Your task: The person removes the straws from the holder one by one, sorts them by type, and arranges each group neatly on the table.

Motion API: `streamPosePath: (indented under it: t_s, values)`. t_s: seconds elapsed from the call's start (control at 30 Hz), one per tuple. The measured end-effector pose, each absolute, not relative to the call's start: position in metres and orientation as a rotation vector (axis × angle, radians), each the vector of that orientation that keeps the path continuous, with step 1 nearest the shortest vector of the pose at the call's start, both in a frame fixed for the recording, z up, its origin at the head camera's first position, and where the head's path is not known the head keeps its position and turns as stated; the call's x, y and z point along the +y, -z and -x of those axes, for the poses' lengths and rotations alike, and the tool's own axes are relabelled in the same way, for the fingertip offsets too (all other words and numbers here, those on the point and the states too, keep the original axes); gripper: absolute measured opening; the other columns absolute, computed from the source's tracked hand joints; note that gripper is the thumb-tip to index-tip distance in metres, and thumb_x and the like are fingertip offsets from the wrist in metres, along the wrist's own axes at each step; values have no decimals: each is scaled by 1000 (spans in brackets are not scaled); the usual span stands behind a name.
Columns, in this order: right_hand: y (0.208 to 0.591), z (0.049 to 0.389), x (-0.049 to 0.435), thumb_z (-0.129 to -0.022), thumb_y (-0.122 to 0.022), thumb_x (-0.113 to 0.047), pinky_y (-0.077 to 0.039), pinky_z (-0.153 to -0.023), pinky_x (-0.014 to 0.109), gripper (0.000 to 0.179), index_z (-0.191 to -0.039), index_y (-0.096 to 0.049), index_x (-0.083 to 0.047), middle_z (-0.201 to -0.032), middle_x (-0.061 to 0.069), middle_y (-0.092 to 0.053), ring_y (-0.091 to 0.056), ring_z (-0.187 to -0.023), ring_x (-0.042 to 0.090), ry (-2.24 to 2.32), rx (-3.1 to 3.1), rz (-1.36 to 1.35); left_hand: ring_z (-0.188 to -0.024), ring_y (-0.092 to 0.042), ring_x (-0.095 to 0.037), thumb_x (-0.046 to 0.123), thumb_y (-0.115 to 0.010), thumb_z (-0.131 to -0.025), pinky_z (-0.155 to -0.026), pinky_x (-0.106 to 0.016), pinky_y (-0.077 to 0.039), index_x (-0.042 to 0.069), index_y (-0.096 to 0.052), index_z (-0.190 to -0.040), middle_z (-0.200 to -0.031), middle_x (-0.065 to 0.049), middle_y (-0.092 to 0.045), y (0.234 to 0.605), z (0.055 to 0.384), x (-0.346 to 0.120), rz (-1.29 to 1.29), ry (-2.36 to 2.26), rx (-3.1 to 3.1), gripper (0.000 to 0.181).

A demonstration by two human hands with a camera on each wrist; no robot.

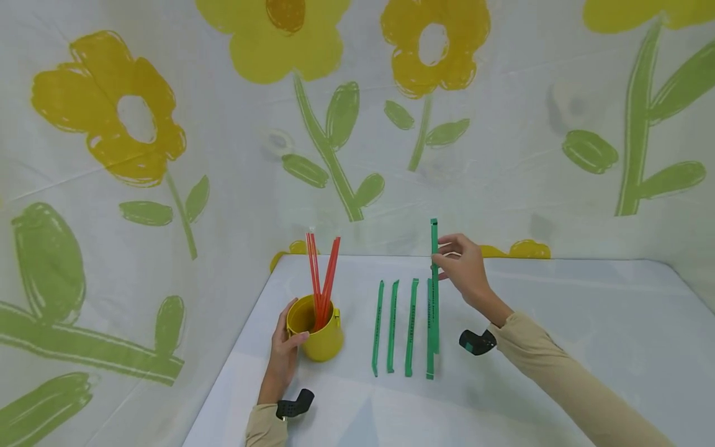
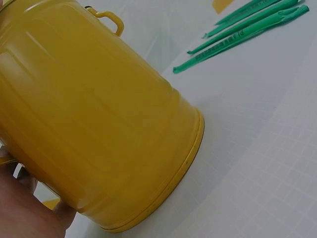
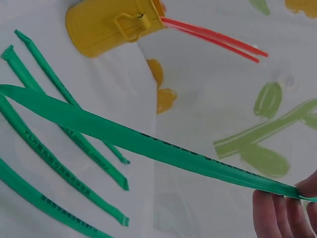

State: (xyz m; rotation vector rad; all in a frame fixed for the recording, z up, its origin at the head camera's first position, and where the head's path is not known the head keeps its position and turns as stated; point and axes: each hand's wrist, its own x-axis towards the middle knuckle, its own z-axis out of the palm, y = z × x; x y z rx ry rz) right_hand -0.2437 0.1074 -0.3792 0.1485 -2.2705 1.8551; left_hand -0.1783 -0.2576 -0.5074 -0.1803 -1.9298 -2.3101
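My left hand (image 1: 285, 347) grips the side of a small yellow bucket (image 1: 322, 349), its thumb across the near wall. The bucket stands on the white table, and several red straws (image 1: 328, 285) lean out of its mouth. Farther right, my right hand (image 1: 462, 264) pinches a long green wrapped straw (image 3: 148, 144) near its upper end. That straw carries dark printing and slants down from the fingertips. Beside it, several more green wrapped straws (image 1: 393, 326) lie in a row, ends toward me. One lying straw is partly hidden behind the held one in the head view.
The white table (image 1: 586, 347) reaches to a cloth backdrop (image 1: 503, 155) printed with yellow flowers and green leaves. A black wrist camera (image 1: 477, 342) sits on the right wrist, another camera (image 1: 296, 403) on the left.
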Motion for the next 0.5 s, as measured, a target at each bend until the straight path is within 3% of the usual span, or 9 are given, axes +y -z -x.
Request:
streamPosePath:
  t_s: [0.17,0.33,0.5]
  values:
    - [394,244,114,-88,-58,-10,-56,-67,44,33,-119,-52,0,-103,19,-57,-63,-82,28,-1851,-2359,-54,-129,-32,-22,4,-54,-80,-104,-21,-32,16,-29,-147,-143,-5,-35,507,177,-257,150,2299,-1945,73]
    - [412,247,123,-88,-58,-12,-57,-63,36,36,-120,-51,1,-105,20,-58,-62,-79,25,-1876,-2426,72,-129,-32,-22,3,-53,-81,-103,-20,-32,16,-29,-147,-144,-6,-34,506,178,-257,149,2305,-1945,71]
    - [432,251,133,-86,-58,-11,-57,-63,36,36,-119,-50,3,-103,19,-59,-63,-74,20,-1906,-2462,158,-129,-31,-22,4,-54,-80,-103,-20,-33,16,-29,-146,-144,-5,-34,507,178,-257,153,2306,-1939,72]
